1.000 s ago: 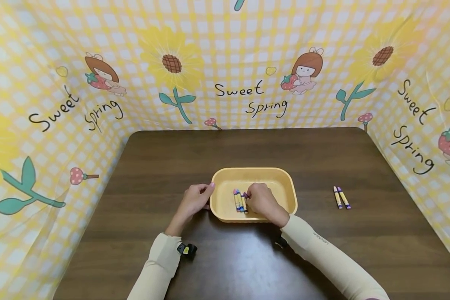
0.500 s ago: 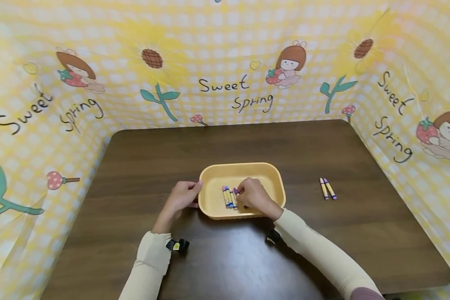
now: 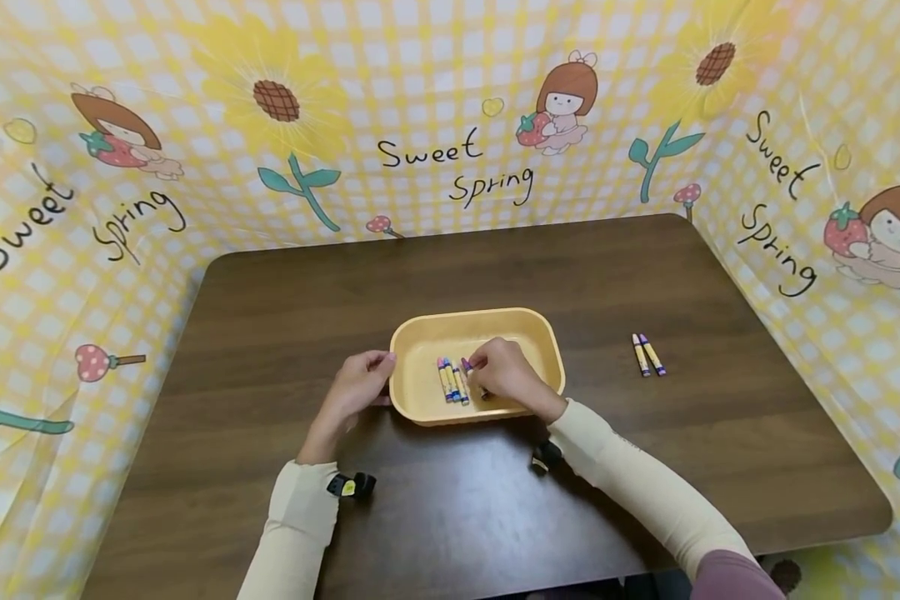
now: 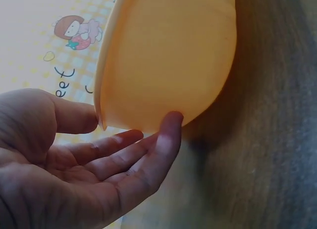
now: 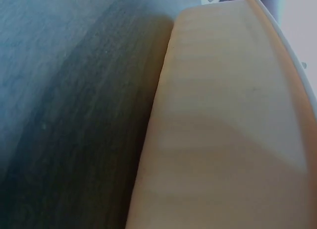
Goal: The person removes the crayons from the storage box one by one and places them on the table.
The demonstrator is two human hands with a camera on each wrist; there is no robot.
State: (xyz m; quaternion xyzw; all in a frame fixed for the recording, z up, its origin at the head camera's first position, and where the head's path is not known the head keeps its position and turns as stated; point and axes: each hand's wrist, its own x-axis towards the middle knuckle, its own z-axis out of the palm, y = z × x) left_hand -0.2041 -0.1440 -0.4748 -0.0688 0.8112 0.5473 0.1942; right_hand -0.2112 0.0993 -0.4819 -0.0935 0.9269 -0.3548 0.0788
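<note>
A yellow plastic bin (image 3: 476,315) sits near the middle of the table. My left hand (image 3: 358,385) holds its left end; the left wrist view shows the thumb at the rim and the fingertips against the outer wall. Inside the bin, my right hand (image 3: 506,372) pinches a purple crayon (image 3: 467,365), whose lower part the fingers hide. Just left of it, several crayons (image 3: 450,382) lie side by side on the bin floor. The right wrist view shows the bin's outer side wall (image 5: 223,90), with the right hand out of sight.
Two more crayons, one pale (image 3: 640,356) and one purple-tipped (image 3: 652,356), lie on the brown table (image 3: 345,283) to the right of the bin. A yellow checked cloth (image 3: 420,75) with printed figures stands around the table's back and sides.
The head view has shifted, so the scene sits further left and higher. Both hands keep their places at the bin, and the purple crayon stays beside the row in the right fingers.
</note>
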